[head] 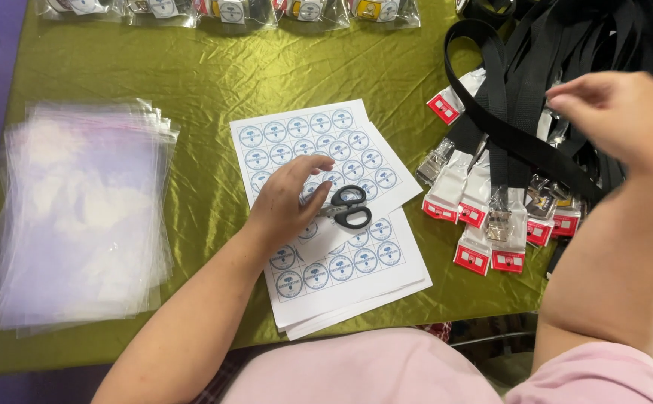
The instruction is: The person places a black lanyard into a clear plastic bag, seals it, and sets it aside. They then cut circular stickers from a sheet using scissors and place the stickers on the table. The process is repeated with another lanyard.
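Olive-green satin cloth [214,75] covers the work table and is creased throughout.

Left hand [285,202]: lies palm down on a stack of paper sheets [356,288] printed with rows of round blue-and-white stickers [340,267]. The fingers are curled loosely and hold nothing. The fingertips touch the blades of a pair of scissors [349,207] with black handles. The scissors lie flat on the top sheet, just to the right of this hand, with the handle loops pointing away from it.

Well to the left of this hand lies a stack of clear plastic bags [79,217], flat on the cloth.

Right hand [614,116]: is raised above the table, fingers bent and drawn together at the tips. Whether anything is pinched between them cannot be told. Directly beneath and to the left of this hand lies a heap of black lanyards [536,67]. Their lower ends carry metal clips and small clear pouches with red tabs [483,221], fanned out on the cloth between the two hands.

Beyond both hands, along the far table edge, stands a row of small bagged items [229,11].
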